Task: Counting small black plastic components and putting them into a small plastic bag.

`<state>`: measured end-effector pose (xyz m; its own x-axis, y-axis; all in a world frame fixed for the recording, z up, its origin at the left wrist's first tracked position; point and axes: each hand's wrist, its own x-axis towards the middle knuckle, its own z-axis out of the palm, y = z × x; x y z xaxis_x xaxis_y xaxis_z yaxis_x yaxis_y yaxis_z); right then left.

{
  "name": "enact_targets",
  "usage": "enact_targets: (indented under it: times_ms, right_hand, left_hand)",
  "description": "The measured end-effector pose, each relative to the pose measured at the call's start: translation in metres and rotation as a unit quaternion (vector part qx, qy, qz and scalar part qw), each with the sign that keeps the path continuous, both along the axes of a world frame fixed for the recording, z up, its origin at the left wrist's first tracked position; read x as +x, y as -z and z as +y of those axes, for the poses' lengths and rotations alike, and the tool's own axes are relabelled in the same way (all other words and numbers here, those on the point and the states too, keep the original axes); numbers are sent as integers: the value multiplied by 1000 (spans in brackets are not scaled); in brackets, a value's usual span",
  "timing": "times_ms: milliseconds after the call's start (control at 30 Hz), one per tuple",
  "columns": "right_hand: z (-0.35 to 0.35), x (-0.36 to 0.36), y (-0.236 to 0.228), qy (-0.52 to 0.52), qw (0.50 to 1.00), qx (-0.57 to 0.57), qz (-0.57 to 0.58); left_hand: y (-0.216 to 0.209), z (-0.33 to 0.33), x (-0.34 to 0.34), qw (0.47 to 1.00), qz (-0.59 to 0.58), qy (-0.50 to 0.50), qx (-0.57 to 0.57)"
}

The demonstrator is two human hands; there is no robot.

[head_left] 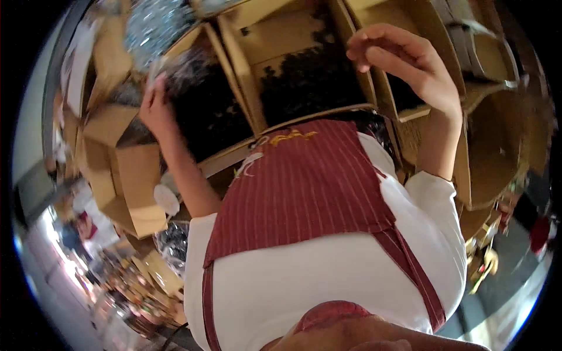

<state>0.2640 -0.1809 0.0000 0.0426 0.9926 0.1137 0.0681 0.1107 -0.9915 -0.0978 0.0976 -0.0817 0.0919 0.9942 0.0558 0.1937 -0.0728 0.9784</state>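
My left hand (156, 108) is raised at the left, its fingers pinched on a small pale, see-through piece (155, 71) that motion blurs. Beside it stands a cardboard box holding many small black parts (213, 108), with a hazy clear plastic bag (190, 73) over its far part. My right hand (410, 67) hovers above the boxes at the right, fingers loosely curled and thumb apart, with nothing visible in it. Between the hands is another cardboard box (275, 44), also holding a heap of black parts (310, 82).
A bag of clear bluish pieces (158, 29) lies at the far left. Open cardboard boxes stand at the left (137, 181) and right (494, 146). A white round object (167, 200) sits near my left forearm. My maroon striped apron (304, 187) borders the boxes.
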Motion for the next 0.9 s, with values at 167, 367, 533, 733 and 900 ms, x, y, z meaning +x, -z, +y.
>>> enact_targets:
  times_ms: [167, 367, 533, 733, 900]
  right_hand:
    - [88, -61, 11, -57, 997, -20, -47]
    - [126, -106, 24, -214, 962, -138, 95]
    - [124, -101, 27, -182, 971, -147, 50]
    - [115, -98, 29, -179, 975, -128, -30]
    - [112, -81, 36, -65, 959, 99, -259]
  left_hand:
    - [-50, -77, 29, 951, -236, 154, -131]
    - [-50, -111, 34, 927, -281, 181, -170]
    - [-73, -111, 32, 872, -394, 249, -151]
    - [-72, -120, 42, 974, -111, 189, -60]
    - [-67, -134, 57, 993, -8, 109, 38]
